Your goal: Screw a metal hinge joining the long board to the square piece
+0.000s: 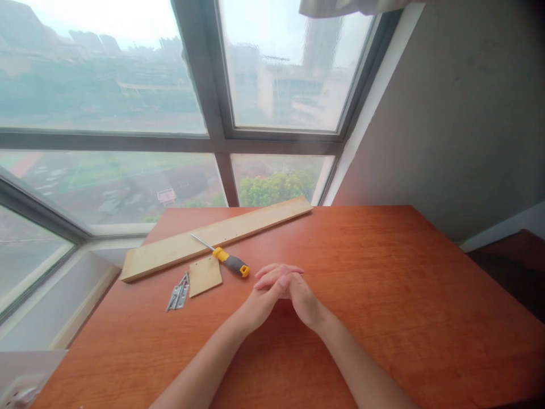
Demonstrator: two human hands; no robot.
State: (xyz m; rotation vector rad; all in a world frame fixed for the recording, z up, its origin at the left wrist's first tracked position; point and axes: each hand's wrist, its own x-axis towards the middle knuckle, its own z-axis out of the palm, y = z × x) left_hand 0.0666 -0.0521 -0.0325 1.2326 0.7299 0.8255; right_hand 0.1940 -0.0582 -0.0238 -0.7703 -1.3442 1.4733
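Note:
My left hand (pixel 260 307) and my right hand (pixel 305 300) are clasped on the table, fingers laced together, with no object visible between them. Just beyond them to the left lies a screwdriver (pixel 233 263) with a yellow and grey handle. Its metal shaft rests across a long wooden board (pixel 264 220) that lies at a slant. A small square wooden piece (pixel 205 278) with holes near one edge is beside the screwdriver handle. Left of that sits a little pile of metal screws and a flat metal plate (pixel 182 296).
The reddish-brown wooden table (pixel 374 272) meets a large window with a grey frame (pixel 272 145) at its far side. A grey wall (pixel 460 125) rises on the right. At the lower left is a wall socket (pixel 25 393).

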